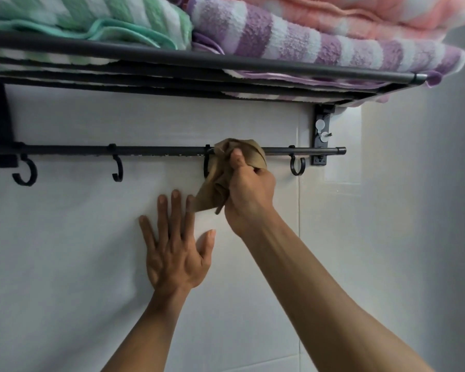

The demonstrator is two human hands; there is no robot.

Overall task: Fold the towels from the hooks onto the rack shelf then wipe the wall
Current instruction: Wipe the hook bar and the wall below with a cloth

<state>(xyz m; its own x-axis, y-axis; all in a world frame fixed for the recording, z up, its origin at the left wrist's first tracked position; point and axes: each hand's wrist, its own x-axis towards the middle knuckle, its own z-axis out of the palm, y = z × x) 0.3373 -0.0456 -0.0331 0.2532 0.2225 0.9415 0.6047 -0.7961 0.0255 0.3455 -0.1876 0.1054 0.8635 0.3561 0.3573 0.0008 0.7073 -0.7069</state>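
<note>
My right hand [249,191] grips a crumpled tan cloth [220,173] against the black hook rail [159,151], right at the third hook, which the cloth partly hides. My left hand [176,242] lies flat on the white tiled wall [78,224] below the rail, fingers spread and straight. Folded towels lie on the black rack shelf [199,60] above: a green-striped towel [91,20] at left, a purple-striped towel [306,38] in the middle, and a pink towel [373,14] on top at right.
Bare black hooks hang from the rail: a far-left hook [26,173], a second hook [117,167] and a right hook [297,165]. A black bracket [321,130] fixes the rack to the wall at right. A vertical tile joint [298,237] runs down past my right forearm.
</note>
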